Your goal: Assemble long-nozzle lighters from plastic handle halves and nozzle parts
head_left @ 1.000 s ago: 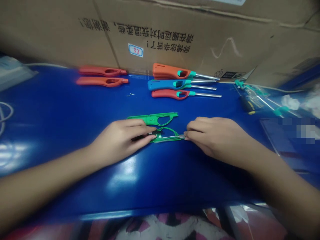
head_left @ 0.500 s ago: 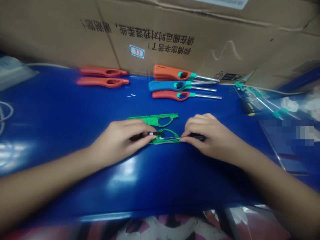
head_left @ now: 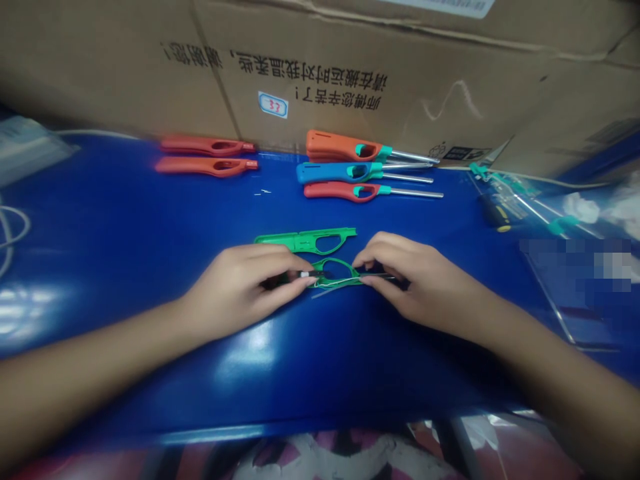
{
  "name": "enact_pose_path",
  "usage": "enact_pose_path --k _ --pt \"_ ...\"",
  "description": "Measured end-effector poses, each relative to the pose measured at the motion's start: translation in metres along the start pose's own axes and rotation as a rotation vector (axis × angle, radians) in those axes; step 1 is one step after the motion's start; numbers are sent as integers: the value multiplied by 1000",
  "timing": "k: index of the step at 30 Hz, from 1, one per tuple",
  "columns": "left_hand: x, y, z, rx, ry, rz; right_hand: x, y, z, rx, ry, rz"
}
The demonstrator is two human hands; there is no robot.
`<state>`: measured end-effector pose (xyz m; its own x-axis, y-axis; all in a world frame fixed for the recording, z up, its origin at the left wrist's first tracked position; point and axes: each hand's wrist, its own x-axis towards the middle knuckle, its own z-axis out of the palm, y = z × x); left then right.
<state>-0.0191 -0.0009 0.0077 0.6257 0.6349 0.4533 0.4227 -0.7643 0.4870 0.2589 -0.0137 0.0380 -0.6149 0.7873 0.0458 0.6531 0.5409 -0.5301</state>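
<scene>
Two green lighter handle halves lie at the middle of the blue table. The farther half (head_left: 285, 241) shows its inner side and is untouched. Over the nearer half (head_left: 344, 264), my left hand (head_left: 245, 277) pinches a small black part with a white end (head_left: 315, 274) between thumb and fingertips. A thin pale wire (head_left: 337, 281) runs from there along the half to my right hand (head_left: 407, 273). The right thumb and index finger close around the wire at the half's narrow tip. A thin dark piece beneath the right fingers is partly hidden.
Several finished-looking lighters (head_left: 340, 173) lie in front of a cardboard box (head_left: 150, 87). Two red handles (head_left: 207, 166) are at left. Metal tubes with teal parts (head_left: 525, 193) and a dark flat device (head_left: 570, 300) lie at right; a white cable (head_left: 15, 230) lies far left.
My right fingers have shifted slightly left onto the green tip and parted a little. The pale wire now lies lower, and a loose thin strand sticks out toward the near side.
</scene>
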Motion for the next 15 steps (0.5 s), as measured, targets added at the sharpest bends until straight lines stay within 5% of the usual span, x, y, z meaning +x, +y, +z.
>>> enact_pose_path --k 6,15 --pt "-1 -2 0 13 14 -21 -2 -7 6 -88 -132 -97" --pt "-1 -3 1 15 6 -9 1 -7 9 -131 -102 -94"
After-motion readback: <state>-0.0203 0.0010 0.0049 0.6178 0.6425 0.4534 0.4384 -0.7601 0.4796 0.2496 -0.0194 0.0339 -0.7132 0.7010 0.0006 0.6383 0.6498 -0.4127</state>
